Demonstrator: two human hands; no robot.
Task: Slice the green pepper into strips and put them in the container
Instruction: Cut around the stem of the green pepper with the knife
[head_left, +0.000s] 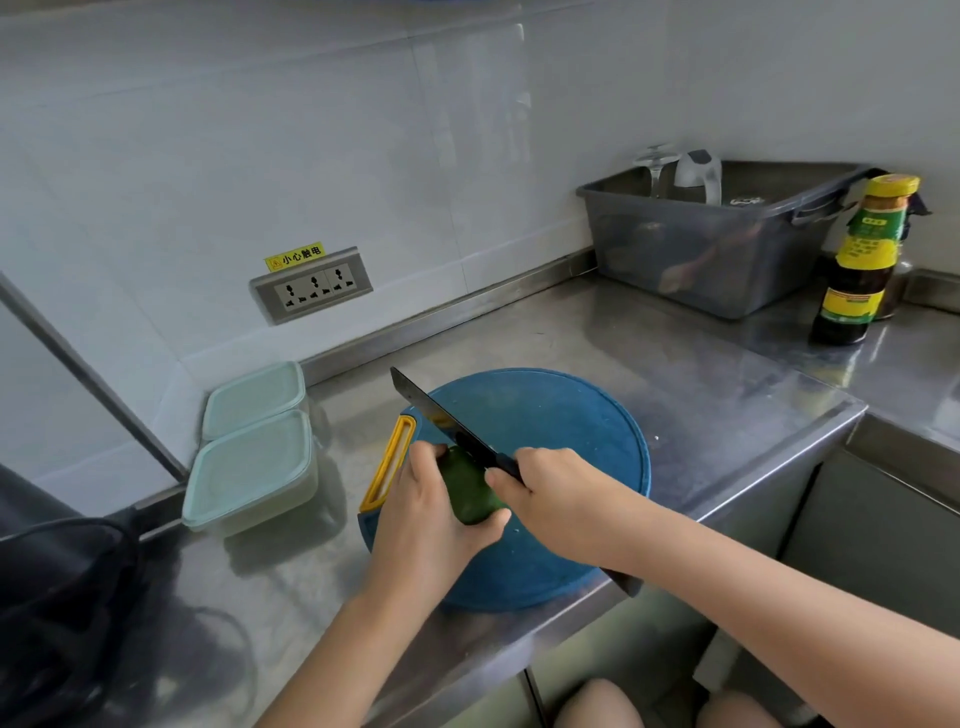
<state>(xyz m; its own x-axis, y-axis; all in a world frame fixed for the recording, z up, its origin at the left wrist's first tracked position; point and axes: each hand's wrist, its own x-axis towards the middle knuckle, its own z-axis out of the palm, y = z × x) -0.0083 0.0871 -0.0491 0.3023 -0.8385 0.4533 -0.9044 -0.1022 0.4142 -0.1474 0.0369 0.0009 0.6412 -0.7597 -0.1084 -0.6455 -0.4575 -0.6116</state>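
A green pepper (472, 491) lies on the left part of a round blue cutting board (561, 431) with a yellow handle. My left hand (426, 514) grips the pepper from the left, thumb under its near end. My right hand (561, 493) grips the dark handle of a black knife (436, 410); its blade slants up to the far left, its near part over the pepper's top. Two pale green lidded containers (254, 467) sit side by side on the counter left of the board.
The steel counter (701, 374) meets a tiled wall with a socket panel (311, 286). A grey plastic tub (722, 234) holding glassware stands at the back right, a dark sauce bottle (862, 260) beside it. A dark mesh object (62, 597) lies at the near left.
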